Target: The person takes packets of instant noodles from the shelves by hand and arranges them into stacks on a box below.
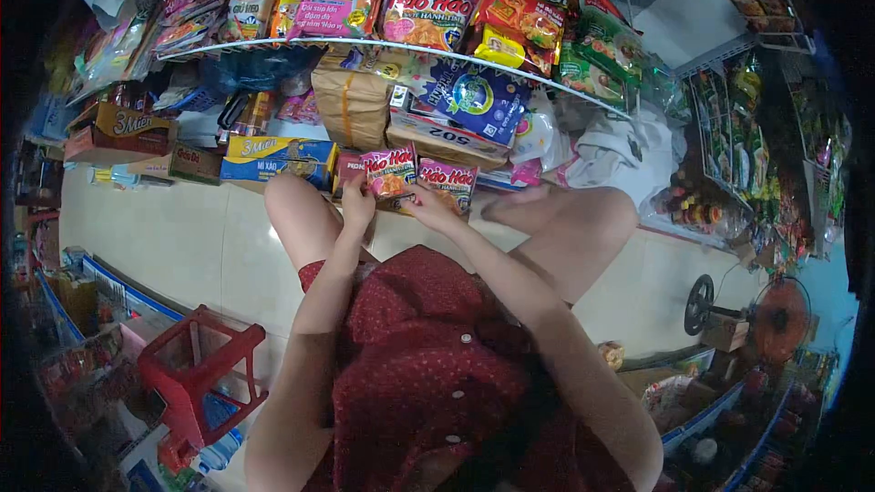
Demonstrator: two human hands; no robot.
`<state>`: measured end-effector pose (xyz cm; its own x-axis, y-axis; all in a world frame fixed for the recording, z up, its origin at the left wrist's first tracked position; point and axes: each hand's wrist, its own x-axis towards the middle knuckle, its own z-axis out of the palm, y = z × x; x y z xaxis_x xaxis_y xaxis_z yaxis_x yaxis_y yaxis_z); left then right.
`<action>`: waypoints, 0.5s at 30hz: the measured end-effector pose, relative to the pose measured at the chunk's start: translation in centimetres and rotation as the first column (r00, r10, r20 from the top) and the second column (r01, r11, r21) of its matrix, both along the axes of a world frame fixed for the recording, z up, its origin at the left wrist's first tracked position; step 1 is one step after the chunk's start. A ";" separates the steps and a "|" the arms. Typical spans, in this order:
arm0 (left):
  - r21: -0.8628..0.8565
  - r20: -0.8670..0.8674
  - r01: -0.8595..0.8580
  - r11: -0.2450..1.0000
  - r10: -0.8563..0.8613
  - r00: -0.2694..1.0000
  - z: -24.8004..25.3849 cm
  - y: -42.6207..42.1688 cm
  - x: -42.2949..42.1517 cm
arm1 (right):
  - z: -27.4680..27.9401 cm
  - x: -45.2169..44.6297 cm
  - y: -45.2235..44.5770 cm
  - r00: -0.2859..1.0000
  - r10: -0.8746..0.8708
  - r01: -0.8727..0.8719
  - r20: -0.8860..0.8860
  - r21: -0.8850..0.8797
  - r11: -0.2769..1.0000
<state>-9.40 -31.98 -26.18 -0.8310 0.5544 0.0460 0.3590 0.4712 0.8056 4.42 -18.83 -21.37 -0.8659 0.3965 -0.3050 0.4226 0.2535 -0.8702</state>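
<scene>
A pink instant noodle packet (389,169) is held up between my two hands, just in front of the lower shelf. Its left edge is pinched in my left hand (358,204). At its lower right corner, my right hand (430,206) is closed on the packet, fingers together. A second pink noodle packet (451,182) of the same kind lies right behind my right hand. Left of the held packet, a reddish-pink pack or box (349,165) shows partly, its lower part covered by my left hand.
Above, a wire shelf (383,44) carries many noodle packets. Below it stand a yellow-and-blue noodle carton (278,159), a brown paper bundle (351,107) and a blue pack (483,100). A red plastic stool (200,374) is behind on the left; an orange fan (782,319) is on the right.
</scene>
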 end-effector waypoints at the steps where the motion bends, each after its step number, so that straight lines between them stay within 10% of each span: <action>1: 0.007 -0.024 -0.007 1.000 0.007 1.000 -0.7 -0.1 -0.2 | -0.8 0.0 -0.1 1.000 0.004 -0.004 -0.006 0.005 1.000; 15: -0.056 -0.077 -0.078 0.995 0.074 0.994 0.6 0.4 0.8 | -2.0 0.9 -1.2 1.000 -0.010 0.014 -0.018 0.241 0.971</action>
